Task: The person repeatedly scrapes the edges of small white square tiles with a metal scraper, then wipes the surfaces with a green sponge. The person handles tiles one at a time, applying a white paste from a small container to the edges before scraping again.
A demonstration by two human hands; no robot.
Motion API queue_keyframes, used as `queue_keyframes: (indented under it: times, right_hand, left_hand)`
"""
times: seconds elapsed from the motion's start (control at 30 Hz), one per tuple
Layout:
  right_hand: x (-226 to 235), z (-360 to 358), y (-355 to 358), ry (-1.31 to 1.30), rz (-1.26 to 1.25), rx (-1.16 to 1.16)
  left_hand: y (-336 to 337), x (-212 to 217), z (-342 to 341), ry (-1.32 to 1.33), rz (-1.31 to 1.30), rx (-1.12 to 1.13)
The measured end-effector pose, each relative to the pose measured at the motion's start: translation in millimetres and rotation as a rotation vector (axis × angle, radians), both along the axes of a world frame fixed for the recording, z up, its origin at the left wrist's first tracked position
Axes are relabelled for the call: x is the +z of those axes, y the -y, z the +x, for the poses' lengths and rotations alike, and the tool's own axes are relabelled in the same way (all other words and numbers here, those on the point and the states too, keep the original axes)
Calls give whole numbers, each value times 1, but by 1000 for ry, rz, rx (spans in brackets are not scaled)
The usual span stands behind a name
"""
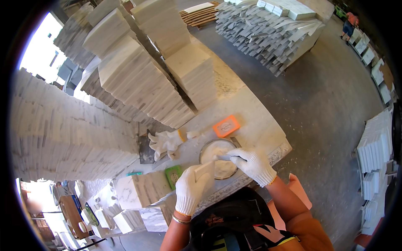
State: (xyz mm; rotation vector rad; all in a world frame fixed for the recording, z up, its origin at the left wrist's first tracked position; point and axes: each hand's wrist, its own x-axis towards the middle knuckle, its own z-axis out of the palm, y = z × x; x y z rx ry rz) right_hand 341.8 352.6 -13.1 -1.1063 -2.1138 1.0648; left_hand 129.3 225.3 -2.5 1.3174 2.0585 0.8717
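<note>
Head view: left hand (190, 189) grip closed round small white tile (205, 170); right hand (252, 164) grip closed on scraper (224, 157) over white-paste bowl (218, 163), near bench (255, 121) edge. Spare glove (165, 143), orange pad (226, 126) beyond; marble stacks (138, 79) crowd left.

Sunlit grey concrete floor (318, 96), stacked marble slabs (138, 79)

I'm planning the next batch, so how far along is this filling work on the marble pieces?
Done: nothing visibly finished. In hand: the right hand works a tool in the round tin of white paste; the left hand holds a small white piece. Left: tall stacks of marble tiles stand behind.
</note>
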Motion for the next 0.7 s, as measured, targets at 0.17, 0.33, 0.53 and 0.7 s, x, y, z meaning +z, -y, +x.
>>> queue_keyframes:
  times: [0.17,0.33,0.53,0.7]
  right_hand:
    - [-13,12,-1,141,146,-66]
    - [-28,26,-3,241,270,-76]
    - [-36,27,11,342,253,-87]
    - [-13,18,25,28,-223,-137]
  left_hand:
    - [-6,12,9,-176,39,-28]
    - [-8,53,18,-303,10,-65]
    - [17,74,-6,-135,-3,-68]
    - [84,111,-44,589,-131,124]
